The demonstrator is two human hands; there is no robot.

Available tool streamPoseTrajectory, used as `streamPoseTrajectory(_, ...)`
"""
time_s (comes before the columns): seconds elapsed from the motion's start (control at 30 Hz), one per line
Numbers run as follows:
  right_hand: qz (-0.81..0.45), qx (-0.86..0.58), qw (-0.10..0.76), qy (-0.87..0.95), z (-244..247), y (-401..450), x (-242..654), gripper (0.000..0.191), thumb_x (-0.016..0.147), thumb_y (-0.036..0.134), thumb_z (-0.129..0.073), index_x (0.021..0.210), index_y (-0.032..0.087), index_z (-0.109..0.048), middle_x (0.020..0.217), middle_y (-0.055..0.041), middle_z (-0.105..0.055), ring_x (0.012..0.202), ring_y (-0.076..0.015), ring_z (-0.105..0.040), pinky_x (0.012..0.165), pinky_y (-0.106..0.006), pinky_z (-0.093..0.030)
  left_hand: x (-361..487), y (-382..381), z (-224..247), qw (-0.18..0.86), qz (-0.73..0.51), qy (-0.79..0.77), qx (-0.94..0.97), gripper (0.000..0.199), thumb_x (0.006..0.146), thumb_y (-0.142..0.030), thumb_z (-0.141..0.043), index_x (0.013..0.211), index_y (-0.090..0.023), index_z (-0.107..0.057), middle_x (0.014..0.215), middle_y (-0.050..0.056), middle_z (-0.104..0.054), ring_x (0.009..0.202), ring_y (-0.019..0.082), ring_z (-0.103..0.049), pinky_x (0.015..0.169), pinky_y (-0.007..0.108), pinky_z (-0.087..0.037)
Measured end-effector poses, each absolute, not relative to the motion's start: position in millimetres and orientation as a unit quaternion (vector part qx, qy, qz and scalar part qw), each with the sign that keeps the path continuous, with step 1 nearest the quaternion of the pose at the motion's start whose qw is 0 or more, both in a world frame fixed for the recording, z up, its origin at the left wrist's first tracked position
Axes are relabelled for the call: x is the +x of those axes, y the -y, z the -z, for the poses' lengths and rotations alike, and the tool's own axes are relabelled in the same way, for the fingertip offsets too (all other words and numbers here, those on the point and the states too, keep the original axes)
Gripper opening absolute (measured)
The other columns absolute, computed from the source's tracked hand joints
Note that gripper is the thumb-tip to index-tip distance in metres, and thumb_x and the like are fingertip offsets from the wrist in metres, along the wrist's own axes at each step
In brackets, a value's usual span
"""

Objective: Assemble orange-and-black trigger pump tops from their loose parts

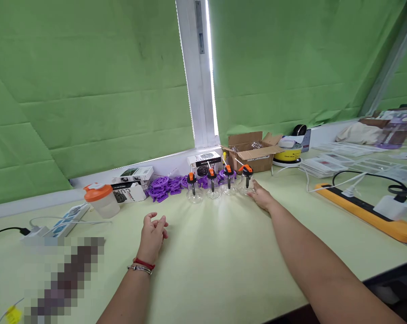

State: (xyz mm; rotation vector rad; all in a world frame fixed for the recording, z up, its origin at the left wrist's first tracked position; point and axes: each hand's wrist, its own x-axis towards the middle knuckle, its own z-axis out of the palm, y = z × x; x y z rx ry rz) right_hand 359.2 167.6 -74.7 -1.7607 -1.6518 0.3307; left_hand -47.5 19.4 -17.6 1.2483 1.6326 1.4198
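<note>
Several small clear jars with black and orange lids and black handles stand in a row at the back of the table. At the row's right end, my right hand [261, 197] reaches round the right side of the rightmost jar [245, 183], its fingers partly hidden behind the clear wall. This jar is upright, its base at table level. The leftmost jar [194, 191] is beyond and to the right of my left hand [153, 234]. That hand hovers over or rests on the table, fingers loosely bent and apart, holding nothing.
Behind the jars lie purple plastic pieces [167, 186] and printed boxes [131, 191]. An open cardboard box [253, 157] sits behind the right end. Left stands an orange-lidded cup [102, 202] near a power strip [66, 220]; right lies a yellow power strip [368, 213] with cables.
</note>
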Motion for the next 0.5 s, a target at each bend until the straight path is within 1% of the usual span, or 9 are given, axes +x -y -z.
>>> streamPoseTrajectory(0.17, -0.11, -0.72, 0.251, 0.638, 64.7, -165.7, 349.4, 0.073, 0.082, 0.04, -0.039, 0.145, 0.014, -0.014, 0.145, -0.0126, -0.032, 0.127, -0.0315, -0.038, 0.1, -0.04, -0.031, -48.2, -19.7, 18.2, 0.308, -0.536, -0.624, 0.477, 0.047, 0.075, -0.051, -0.052, 0.108, -0.021, -0.036, 0.074, -0.001, -0.058, 0.044, 0.01, -0.05, 0.04, 0.021, -0.037)
streamPoseTrajectory(0.27, -0.092, -0.72, 0.231, 0.647, 64.9, -165.5, 345.9, 0.072, 0.084, 0.039, -0.034, 0.145, 0.01, -0.008, 0.146, -0.015, -0.028, 0.129, -0.031, -0.036, 0.101, -0.043, -0.028, -49.5, -20.2, 21.0, 0.292, -0.52, -0.635, 0.491, 0.048, 0.076, -0.052, -0.049, 0.11, -0.021, -0.035, 0.075, 0.0, -0.058, 0.046, 0.01, -0.052, 0.041, 0.022, -0.039)
streamPoseTrajectory(0.33, -0.082, -0.727, 0.226, 0.643, 65.7, -165.3, 344.9, 0.073, 0.084, 0.039, -0.033, 0.145, 0.007, -0.007, 0.146, -0.0172, -0.026, 0.131, -0.0306, -0.031, 0.102, -0.044, -0.026, -51.6, -21.0, 23.6, 0.264, -0.491, -0.653, 0.513, 0.05, 0.078, -0.054, -0.045, 0.113, -0.02, -0.034, 0.078, 0.002, -0.06, 0.049, 0.012, -0.055, 0.043, 0.024, -0.043)
streamPoseTrajectory(0.43, -0.05, -0.752, 0.227, 0.617, 62.1, -162.5, 340.0, 0.078, 0.084, 0.044, -0.035, 0.144, 0.002, -0.008, 0.148, -0.0202, -0.019, 0.135, -0.0321, -0.02, 0.104, -0.046, -0.023, -58.0, -23.9, 25.5, 0.21, -0.45, -0.685, 0.533, 0.058, 0.078, -0.054, -0.043, 0.121, -0.017, -0.03, 0.085, 0.007, -0.063, 0.059, 0.018, -0.061, 0.053, 0.032, -0.049)
streamPoseTrajectory(0.5, -0.015, -0.761, 0.241, 0.603, 55.2, -155.9, 329.3, 0.081, 0.083, 0.049, -0.035, 0.143, 0.001, -0.007, 0.15, -0.0209, -0.01, 0.137, -0.0341, -0.011, 0.106, -0.048, -0.019, -64.9, -26.4, 24.2, 0.175, -0.436, -0.702, 0.535, 0.067, 0.077, -0.052, -0.046, 0.128, -0.012, -0.027, 0.101, 0.016, -0.061, 0.078, 0.024, -0.064, 0.068, 0.039, -0.05)
